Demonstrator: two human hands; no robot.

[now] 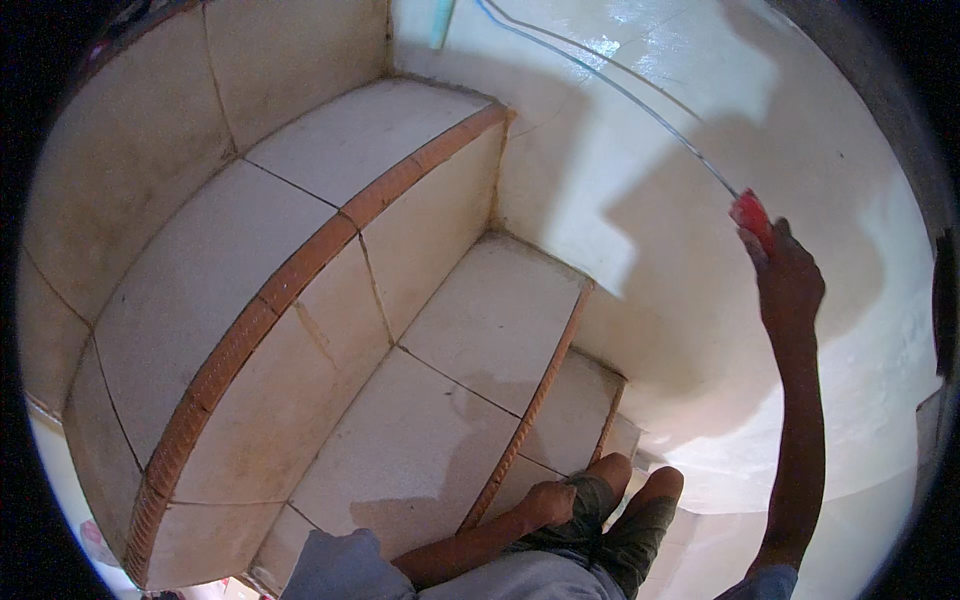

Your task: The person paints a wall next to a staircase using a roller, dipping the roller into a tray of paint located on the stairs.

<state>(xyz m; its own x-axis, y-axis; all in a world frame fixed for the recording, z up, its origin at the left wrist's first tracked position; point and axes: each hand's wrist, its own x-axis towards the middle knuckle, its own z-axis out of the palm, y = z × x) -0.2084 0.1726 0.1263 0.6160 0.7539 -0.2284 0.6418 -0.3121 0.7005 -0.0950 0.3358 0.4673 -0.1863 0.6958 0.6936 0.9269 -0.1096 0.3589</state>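
My right hand (793, 266) is raised in front of the pale wall at the right and grips a red handle-like piece (751, 216). From it a thin blue-grey rod or cable (637, 101) curves up past the top edge, so its far end is out of view. A thin darker line beside it looks like its shadow. My left hand (551, 504) is curled into a fist by my thigh, over the dark shorts (592, 517); nothing shows in it. Before me are tiled stairs, with a pale tread (450, 405) nearest.
Higher up, another tread (217, 247) ends in a ridged reddish-brown nosing (277, 289). More steps (574, 409) descend beside my knees. The glossy wall (675, 315) bounds the stairs at the right and carries my shadow. A teal strip or pipe (442, 22) shows at the top.
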